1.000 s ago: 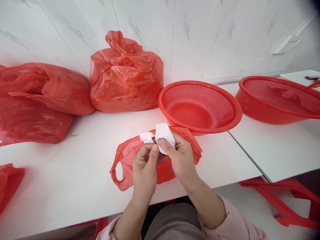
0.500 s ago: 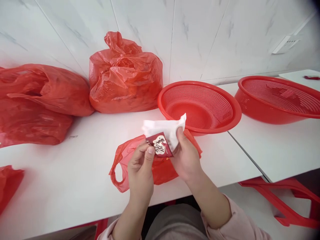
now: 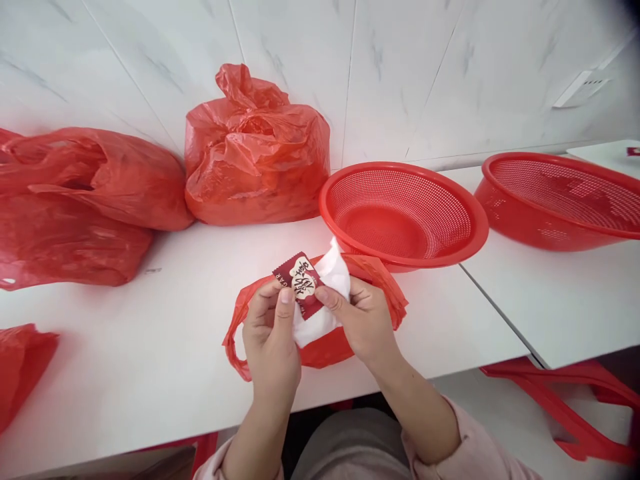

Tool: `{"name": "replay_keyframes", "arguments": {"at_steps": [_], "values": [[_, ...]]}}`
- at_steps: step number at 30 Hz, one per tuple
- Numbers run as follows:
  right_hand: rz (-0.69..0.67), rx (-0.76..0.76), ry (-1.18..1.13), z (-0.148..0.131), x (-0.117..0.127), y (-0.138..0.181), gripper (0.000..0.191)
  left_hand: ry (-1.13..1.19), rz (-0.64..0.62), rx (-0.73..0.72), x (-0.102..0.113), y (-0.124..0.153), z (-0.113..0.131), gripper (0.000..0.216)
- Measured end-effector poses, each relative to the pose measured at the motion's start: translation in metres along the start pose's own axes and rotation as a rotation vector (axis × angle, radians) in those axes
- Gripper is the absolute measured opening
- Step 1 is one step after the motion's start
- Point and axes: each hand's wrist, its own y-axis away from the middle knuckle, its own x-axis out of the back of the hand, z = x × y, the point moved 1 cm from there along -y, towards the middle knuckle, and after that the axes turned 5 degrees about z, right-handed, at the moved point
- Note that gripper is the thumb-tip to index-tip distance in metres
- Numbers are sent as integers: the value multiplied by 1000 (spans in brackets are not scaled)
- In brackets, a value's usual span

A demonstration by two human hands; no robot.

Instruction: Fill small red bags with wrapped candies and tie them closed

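Observation:
Between thumb and fingers, my left hand (image 3: pixel 273 333) pinches a dark red printed sachet (image 3: pixel 305 283) by its lower left side. The sachet has zigzag edges and dark characters on a cream patch. My right hand (image 3: pixel 367 323) is closed on a crumpled white wrapper (image 3: pixel 336 272) behind the sachet, and its thumb rests at the sachet's right edge. What the white wrapper contains, if anything, is hidden. Under both hands a red plastic bag (image 3: pixel 335 350) lies on the white table (image 3: pixel 185 353), one handle loop spread to the left.
A red perforated basket (image 3: pixel 400 227) stands just beyond my hands, with a second red basket (image 3: pixel 545 223) to its right. Full red bags (image 3: pixel 255 167) line the tiled wall, and another red bag (image 3: pixel 23 367) lies at the left. A red stool (image 3: pixel 560 407) stands below the table.
The sachet has tilted and moved slightly up and left. My right hand has shifted its hold, its thumb now at the sachet's edge, and the white wrapper is more crumpled and turned.

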Motion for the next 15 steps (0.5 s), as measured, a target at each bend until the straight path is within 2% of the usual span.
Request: {"name": "replay_keyframes", "arguments": {"at_steps": [3, 5, 7, 10, 13, 15], "values": [[133, 41, 48, -2, 4, -3, 31, 30, -106, 112, -5, 1, 6, 25], [152, 60, 27, -4, 4, -4, 28, 16, -150, 132, -6, -1, 9, 25], [85, 45, -64, -4, 3, -5, 21, 14, -150, 112, -5, -5, 10, 21], [-89, -33, -146, 0, -2, -6, 26, 53, -105, 93, -3, -8, 7, 18], [-166, -55, -48, 5, -6, -5, 20, 73, -59, 98, -1, -7, 5, 18], [-214, -3, 23, 0, -5, -6, 14, 97, -58, 117, 0, -10, 8, 18]]}}
